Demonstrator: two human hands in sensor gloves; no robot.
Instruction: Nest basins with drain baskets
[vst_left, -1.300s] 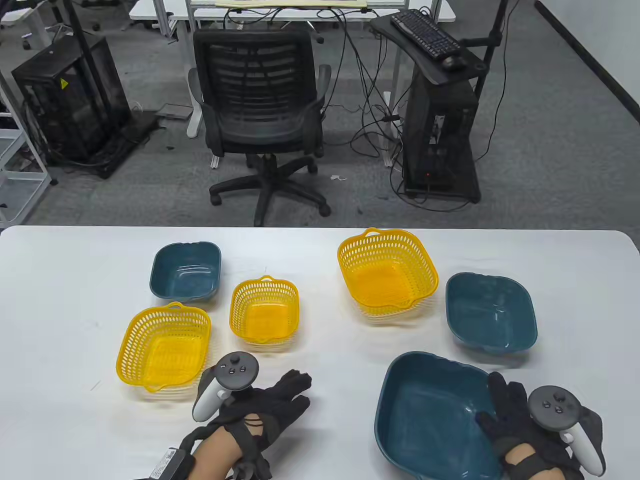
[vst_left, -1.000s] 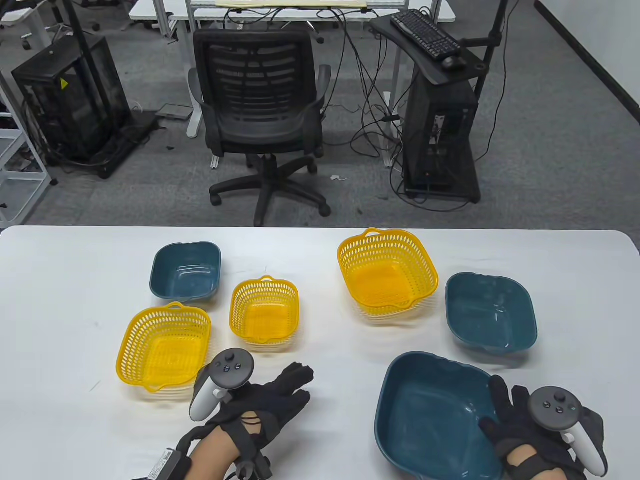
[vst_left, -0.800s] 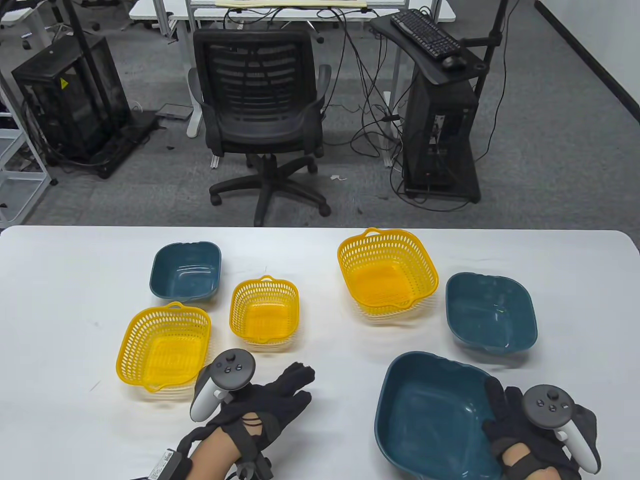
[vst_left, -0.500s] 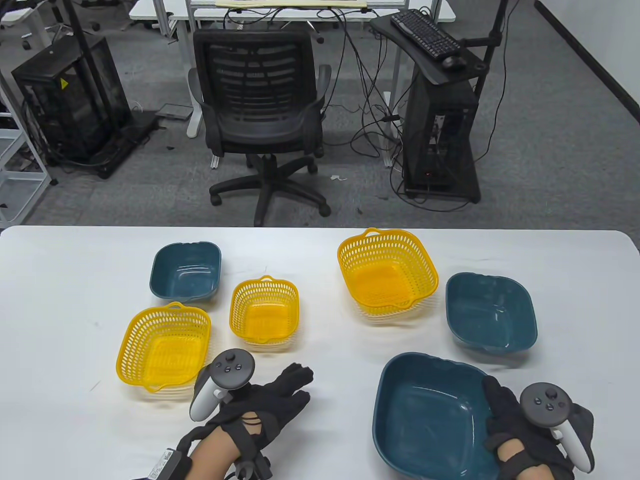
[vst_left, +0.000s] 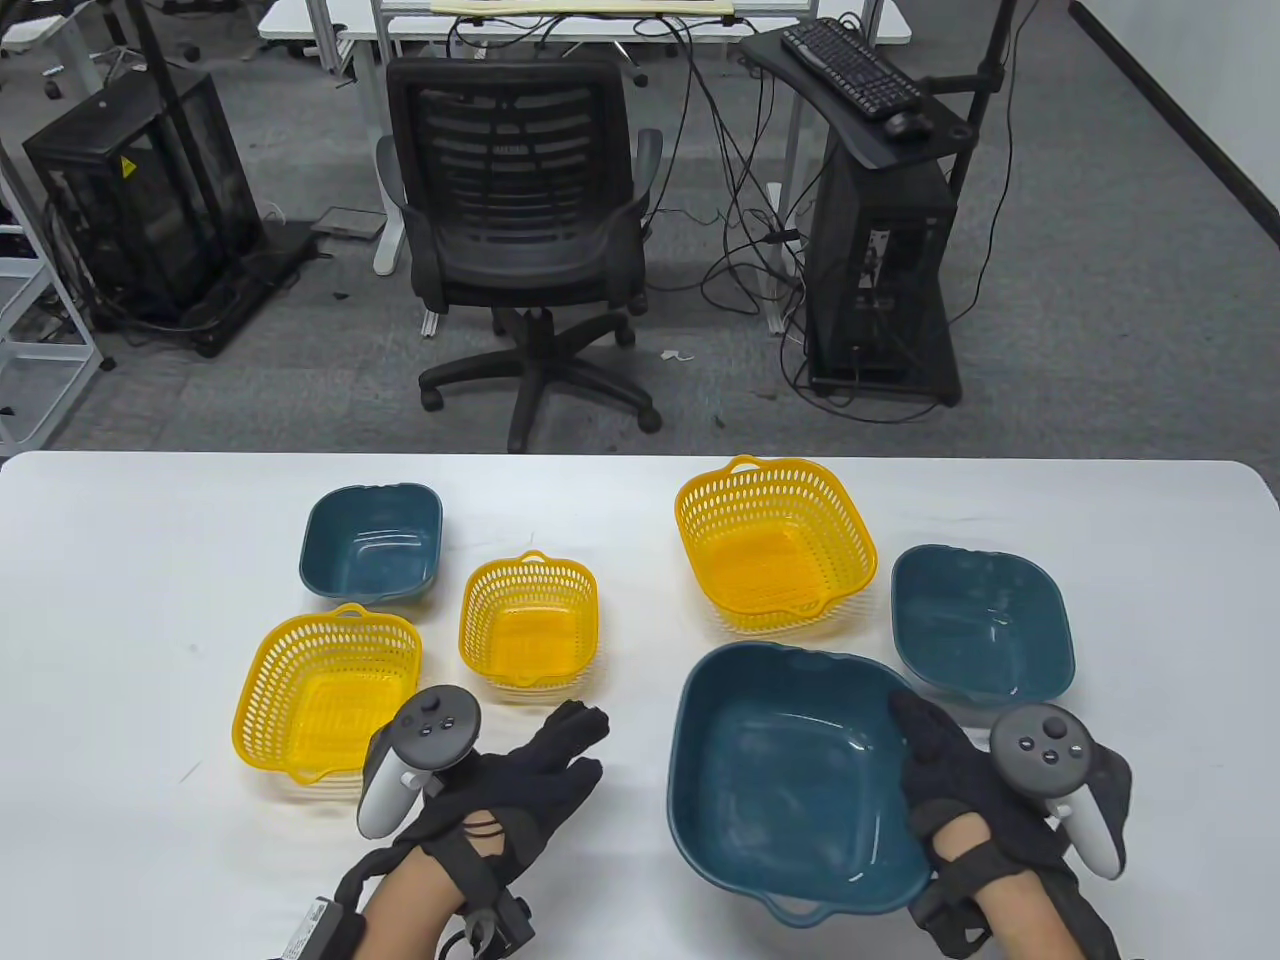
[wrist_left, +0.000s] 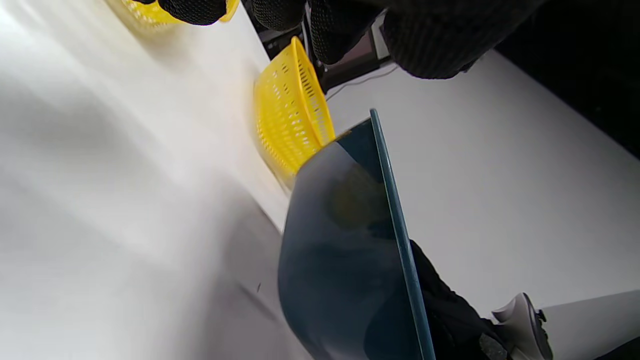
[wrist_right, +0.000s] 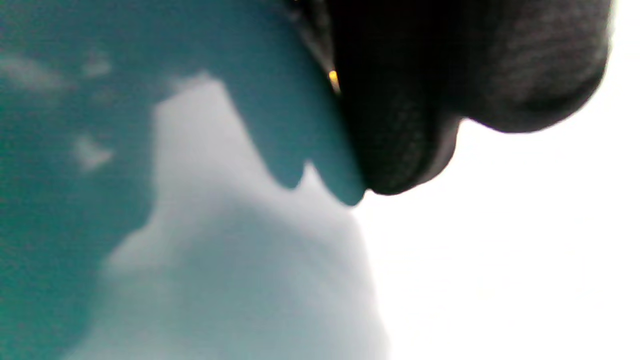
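My right hand (vst_left: 950, 775) grips the right rim of the large teal basin (vst_left: 790, 765), which sits at the table's front right; the basin also shows in the left wrist view (wrist_left: 345, 260) and blurred in the right wrist view (wrist_right: 100, 150). The large yellow drain basket (vst_left: 772, 545) stands just behind it. A medium teal basin (vst_left: 980, 622) is at the right. A small teal basin (vst_left: 372, 543), a small yellow basket (vst_left: 528, 625) and a medium yellow basket (vst_left: 328, 692) are at the left. My left hand (vst_left: 540, 775) rests flat and empty on the table, fingers spread.
The white table (vst_left: 120, 620) ends at a far edge just behind the baskets. An office chair (vst_left: 520, 230) and a computer stand (vst_left: 880, 250) are on the floor beyond it.
My right hand has moved the large teal basin left and away from me, close to the large yellow basket. My left hand has shifted slightly left and toward me.
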